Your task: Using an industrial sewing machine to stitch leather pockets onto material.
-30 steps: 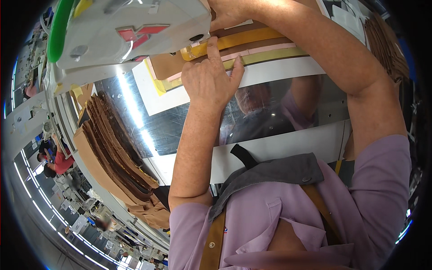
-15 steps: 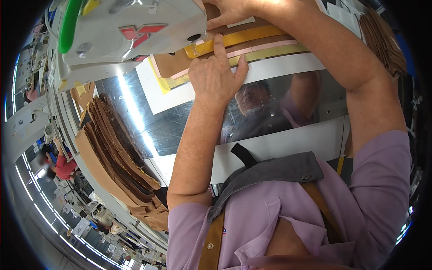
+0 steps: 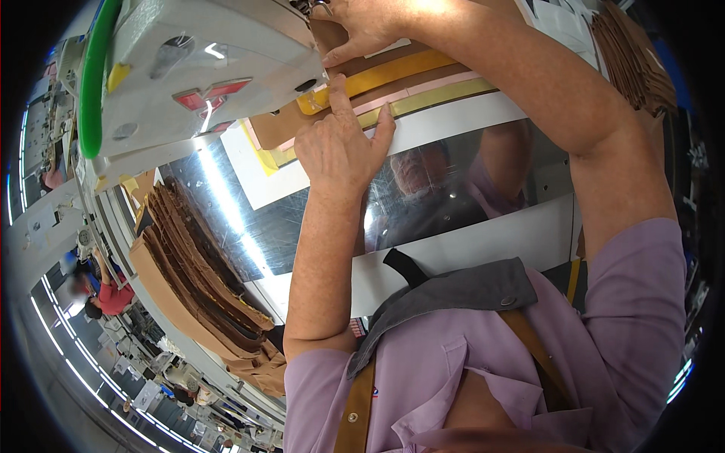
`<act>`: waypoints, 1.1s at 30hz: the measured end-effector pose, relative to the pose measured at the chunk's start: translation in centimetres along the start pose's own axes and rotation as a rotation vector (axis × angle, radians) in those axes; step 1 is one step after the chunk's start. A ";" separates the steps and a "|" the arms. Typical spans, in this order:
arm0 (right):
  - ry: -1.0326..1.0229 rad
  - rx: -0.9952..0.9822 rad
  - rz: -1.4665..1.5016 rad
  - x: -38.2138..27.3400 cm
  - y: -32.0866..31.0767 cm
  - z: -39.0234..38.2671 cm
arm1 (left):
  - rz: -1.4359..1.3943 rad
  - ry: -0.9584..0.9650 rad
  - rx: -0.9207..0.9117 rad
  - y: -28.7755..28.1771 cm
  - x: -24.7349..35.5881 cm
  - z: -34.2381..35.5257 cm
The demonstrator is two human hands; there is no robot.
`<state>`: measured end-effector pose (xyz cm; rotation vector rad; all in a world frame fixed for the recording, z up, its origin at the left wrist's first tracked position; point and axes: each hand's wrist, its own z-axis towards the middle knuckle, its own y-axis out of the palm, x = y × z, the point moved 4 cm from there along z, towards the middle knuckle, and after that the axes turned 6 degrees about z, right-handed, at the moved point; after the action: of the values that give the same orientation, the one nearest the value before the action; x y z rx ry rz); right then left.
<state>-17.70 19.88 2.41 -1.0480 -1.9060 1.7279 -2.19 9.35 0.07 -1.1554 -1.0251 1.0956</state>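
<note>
One big white sewing machine (image 3: 204,68) fills the upper left, above the shiny table (image 3: 453,196), and a stack of brown pieces (image 3: 204,272) lies at my left on the table's edge. A brown piece (image 3: 283,124) with yellow and pink strips (image 3: 393,79) lies flat under the machine's head. My left hand (image 3: 340,143) presses it with fingers spread, gripping nothing, while my right hand (image 3: 362,26) pinches its far edge beside the needle.
</note>
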 end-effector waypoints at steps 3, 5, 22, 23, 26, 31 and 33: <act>-0.006 0.121 0.050 1.0 0.2 -0.4 | -0.007 0.013 0.030 -0.1 0.4 0.3; -0.011 0.059 0.134 0.8 -0.2 -0.4 | 0.009 0.012 0.021 0.2 0.2 0.1; -0.019 0.081 0.197 0.7 0.2 -0.7 | 0.026 0.068 0.075 0.0 0.1 0.0; -0.028 0.087 0.170 0.5 0.2 -0.8 | 0.025 0.072 0.094 0.0 0.1 0.0; -0.028 0.090 0.134 0.5 0.3 -0.8 | 0.049 0.068 0.092 0.2 0.0 -0.1; -0.039 0.142 0.122 0.6 0.5 -1.0 | 0.045 0.079 0.082 0.4 -0.1 0.1; -0.047 0.163 0.143 0.5 0.5 -1.0 | 0.049 0.075 0.079 0.3 -0.2 0.1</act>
<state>-17.21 20.87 2.02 -1.1138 -1.7196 1.9659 -2.37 9.20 -0.26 -1.1546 -0.8925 1.1133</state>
